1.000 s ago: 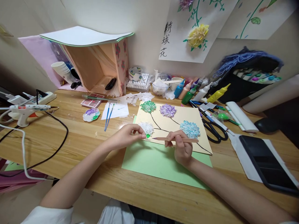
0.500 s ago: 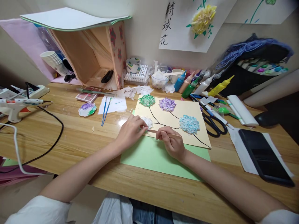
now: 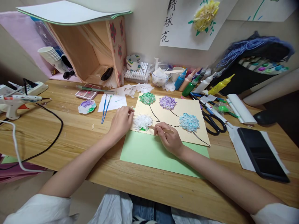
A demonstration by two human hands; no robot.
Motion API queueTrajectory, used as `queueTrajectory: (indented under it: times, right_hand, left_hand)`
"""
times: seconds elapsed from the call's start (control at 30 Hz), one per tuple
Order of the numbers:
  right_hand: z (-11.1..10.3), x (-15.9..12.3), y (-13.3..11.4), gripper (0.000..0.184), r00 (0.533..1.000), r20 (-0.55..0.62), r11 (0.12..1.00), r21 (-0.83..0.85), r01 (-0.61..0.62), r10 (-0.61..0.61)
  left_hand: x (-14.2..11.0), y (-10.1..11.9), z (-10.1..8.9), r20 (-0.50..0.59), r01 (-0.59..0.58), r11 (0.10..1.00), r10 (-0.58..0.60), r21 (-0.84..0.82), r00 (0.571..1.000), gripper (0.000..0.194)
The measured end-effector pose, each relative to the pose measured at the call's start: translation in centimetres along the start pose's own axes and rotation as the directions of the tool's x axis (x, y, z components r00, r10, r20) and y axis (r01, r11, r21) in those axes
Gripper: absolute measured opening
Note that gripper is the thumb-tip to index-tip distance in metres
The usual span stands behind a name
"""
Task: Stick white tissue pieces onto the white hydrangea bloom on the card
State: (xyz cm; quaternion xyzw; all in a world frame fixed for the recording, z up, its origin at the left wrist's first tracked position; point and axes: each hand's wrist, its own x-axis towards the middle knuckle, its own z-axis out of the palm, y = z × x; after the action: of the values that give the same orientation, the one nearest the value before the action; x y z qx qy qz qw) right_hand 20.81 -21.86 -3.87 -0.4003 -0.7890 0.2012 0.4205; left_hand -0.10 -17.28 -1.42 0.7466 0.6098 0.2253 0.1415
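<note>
My right hand (image 3: 170,138) grips a flat wooden stick (image 3: 168,131), whose tip points left at the lower edge of the white paper-scrap flower (image 3: 144,120). A small green patch shows at that flower's lower side. My left hand (image 3: 121,123) rests at the left edge of the cream card (image 3: 168,121), its fingers curled together; whatever they may hold is hidden. Also on the card are a green flower (image 3: 147,98), a purple flower (image 3: 167,102) and a light blue flower (image 3: 189,122), with dark stem lines. A green sheet (image 3: 161,155) lies beneath the card.
Black-handled scissors (image 3: 216,127) and a phone (image 3: 263,155) lie to the right. Paint bottles (image 3: 190,87) and a bowl of white scraps (image 3: 160,77) stand behind. Leftward are paintbrushes (image 3: 106,109), a palette (image 3: 87,106) and a glue gun (image 3: 16,104) with cables.
My left hand has moved left and slightly up from the white flower to the card's edge, uncovering the flower. My right hand still holds the stick in nearly the same place.
</note>
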Motion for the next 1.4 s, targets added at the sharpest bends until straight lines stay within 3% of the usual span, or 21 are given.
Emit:
queueTrajectory:
  times: [0.17, 0.33, 0.4, 0.57, 0.7, 0.87, 0.97, 1.07, 1.23, 1.4]
  right_hand:
    - [0.3, 1.1, -0.2, 0.039, 0.996, -0.022, 0.996, 0.011, -0.089, 0.089]
    - [0.7, 3.1, 0.2, 0.038, 0.958, -0.057, 0.957, 0.087, -0.275, 0.281]
    - [0.7, 3.3, 0.4, 0.038, 0.954, -0.061, 0.948, 0.147, -0.283, 0.294]
    - [0.1, 1.9, 0.6, 0.037, 0.968, -0.212, 0.978, 0.181, -0.1, 0.138]
    - [0.0, 0.9, 0.4, 0.036, 0.981, -0.188, 0.99, 0.142, -0.024, 0.051]
    - [0.2, 1.0, 0.6, 0.035, 0.988, -0.151, 0.991, 0.13, -0.02, 0.039]
    - [0.2, 0.8, 0.7, 0.032, 0.98, -0.197, 0.991, 0.136, -0.003, 0.03]
    - [0.0, 0.5, 0.6, 0.03, 0.961, -0.265, 0.983, 0.141, 0.117, -0.076]
    - [-0.3, 0.7, 0.4, 0.02, 0.913, -0.15, 0.917, 0.065, 0.393, -0.38]
    - [-0.3, 1.1, 0.3, 0.017, 0.897, -0.109, 0.904, -0.054, 0.425, -0.428]
  left_hand:
    - [0.7, -1.9, 0.3, 0.113, 0.04, 0.998, -0.033, -0.057, 0.993, 0.008]
    - [0.8, -2.2, 0.6, 0.113, 0.028, 0.996, -0.019, -0.086, 0.993, 0.01]
    - [0.7, -2.2, 0.7, 0.11, 0.025, 0.997, -0.016, -0.076, 0.994, 0.011]
    - [0.6, -2.0, 0.7, 0.115, 0.033, 0.997, -0.026, -0.063, 0.993, 0.014]
    - [0.6, -1.6, 0.5, 0.105, 0.04, 0.998, -0.035, -0.048, 0.994, 0.019]
    - [0.6, -1.4, 0.5, 0.142, 0.072, 0.991, -0.055, -0.116, 0.988, 0.023]
    - [0.6, -1.5, 0.6, 0.14, 0.087, 0.984, -0.065, -0.158, 0.988, 0.016]
    - [0.6, -1.5, 0.7, 0.136, 0.108, 0.979, -0.085, -0.174, 0.987, 0.014]
    - [0.6, -1.6, 0.8, 0.125, 0.092, 0.982, -0.072, -0.162, 0.99, 0.012]
    - [0.7, -1.7, 0.9, 0.126, 0.075, 0.986, -0.057, -0.148, 0.99, 0.011]
